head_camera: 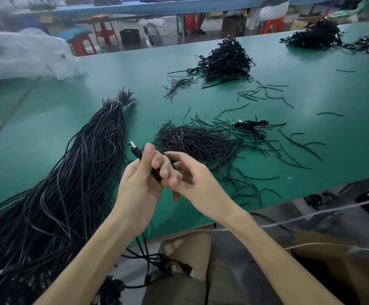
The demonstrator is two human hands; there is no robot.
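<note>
Snagging looks the likeliest trouble. The cable (155, 175) seems to run from the hands down over the near edge of the table (47, 111) into the lap, where loose cables (157, 260) cross. A pull could catch it there or drag them up. It could also slip while being worked, since only a short stretch is held.

The left hand (139, 181) holds the cable with thumb and fingers curled round it just below the plug (131, 144), which sticks out up and to the far left. The right hand (194, 179) is close against it on the right with its fingers bent. Whether it pinches the cable I cannot tell. The bundle (80, 172) lies left and the ties (196, 139) just beyond the hands.
</note>
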